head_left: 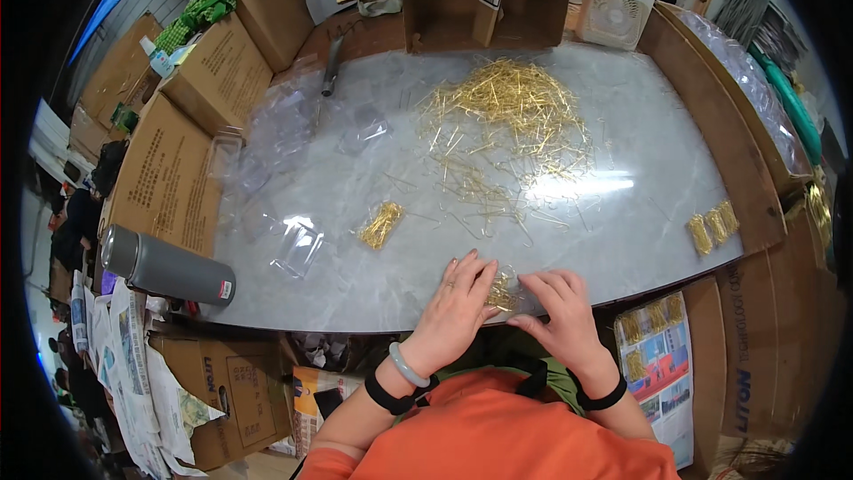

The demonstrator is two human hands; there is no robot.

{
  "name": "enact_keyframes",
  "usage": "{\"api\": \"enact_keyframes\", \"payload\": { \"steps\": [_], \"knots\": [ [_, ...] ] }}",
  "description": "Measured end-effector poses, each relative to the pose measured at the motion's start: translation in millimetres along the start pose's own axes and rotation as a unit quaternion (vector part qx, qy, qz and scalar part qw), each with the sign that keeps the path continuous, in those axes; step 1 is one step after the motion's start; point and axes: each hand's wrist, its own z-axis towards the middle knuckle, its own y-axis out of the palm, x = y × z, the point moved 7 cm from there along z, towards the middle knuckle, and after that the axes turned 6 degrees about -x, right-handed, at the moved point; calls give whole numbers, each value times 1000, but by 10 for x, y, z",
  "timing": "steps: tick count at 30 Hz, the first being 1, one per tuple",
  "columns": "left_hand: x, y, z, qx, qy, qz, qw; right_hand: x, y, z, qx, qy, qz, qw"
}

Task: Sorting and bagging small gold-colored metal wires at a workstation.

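Observation:
A small clear plastic box (503, 292) holding gold wire hooks lies at the table's front edge, between my two hands. My left hand (451, 304) grips its left side, with the thumb near the front edge and the fingers over the far part. On the other side, my right hand (565, 316) has its fingers bent and its thumb apart, with the fingertips close to the box; I cannot tell whether they touch it. Beyond my hands lies a large heap of loose gold hooks (511, 98), thinning out toward me. A filled bundle of gold hooks (381, 225) rests to the left.
Clear plastic boxes (300, 244) are scattered at the left, near a grey bottle (169, 265). Filled packs (713, 228) sit at the right edge. Cardboard boxes (218, 71) border the left side; a cardboard shelf (484, 13) and a white fan (616, 13) stand at the back.

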Motion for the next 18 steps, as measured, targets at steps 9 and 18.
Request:
{"api": "enact_keyframes", "payload": {
  "steps": [9,18],
  "knots": [
    [108,152,105,71,-43,48,995,126,216,-77,80,44,45,995],
    [74,148,73,37,-25,21,999,233,247,-102,81,87,244,962]
  ]
}}
